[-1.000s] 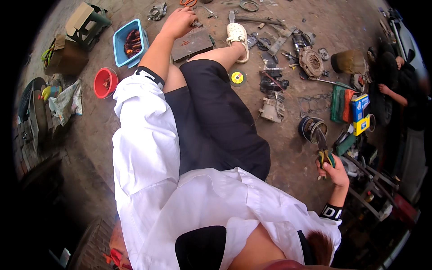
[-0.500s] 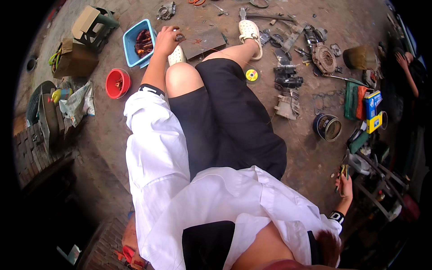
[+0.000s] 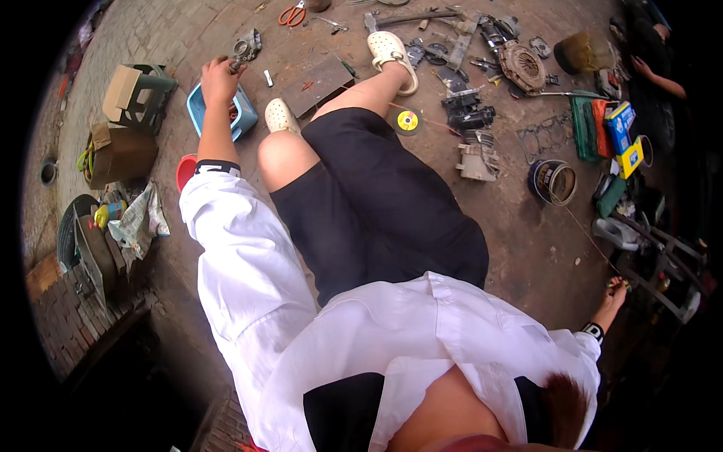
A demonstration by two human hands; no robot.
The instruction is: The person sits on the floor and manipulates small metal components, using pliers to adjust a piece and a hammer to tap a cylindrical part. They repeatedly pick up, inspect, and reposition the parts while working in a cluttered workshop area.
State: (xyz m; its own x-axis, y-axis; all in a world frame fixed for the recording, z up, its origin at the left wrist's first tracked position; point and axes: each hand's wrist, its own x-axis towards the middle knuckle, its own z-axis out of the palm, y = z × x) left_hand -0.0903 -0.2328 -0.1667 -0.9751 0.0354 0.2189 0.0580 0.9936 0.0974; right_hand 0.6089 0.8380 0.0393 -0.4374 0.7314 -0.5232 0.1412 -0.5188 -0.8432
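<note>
My left hand (image 3: pixel 220 81) is closed over the blue plastic basin (image 3: pixel 197 113), with the end of a small dark object (image 3: pixel 236 65) poking out beside the fingers. What that object is I cannot make out. Far out to the right, my right hand (image 3: pixel 615 295) is closed on pliers (image 3: pixel 626 284), mostly hidden by the fingers. A thin copper-coloured wire (image 3: pixel 586 230) runs up and left from this hand. Another stretch of reddish wire (image 3: pixel 429 119) passes over the grinding disc (image 3: pixel 407 120) near the dark metal plate (image 3: pixel 320 84).
A red bowl (image 3: pixel 185 172) is partly behind my left sleeve. Car parts, including a clutch cover (image 3: pixel 521 66), lie at the far right near a metal can (image 3: pixel 553 183). Orange-handled scissors (image 3: pixel 292 14) lie at the far edge. Another person's arm (image 3: pixel 659 77) shows at right.
My left hand has moved left, from beside the basin to above it. My right hand has moved farther right with the pliers, and wire now shows stretched out from it. The view has shifted.
</note>
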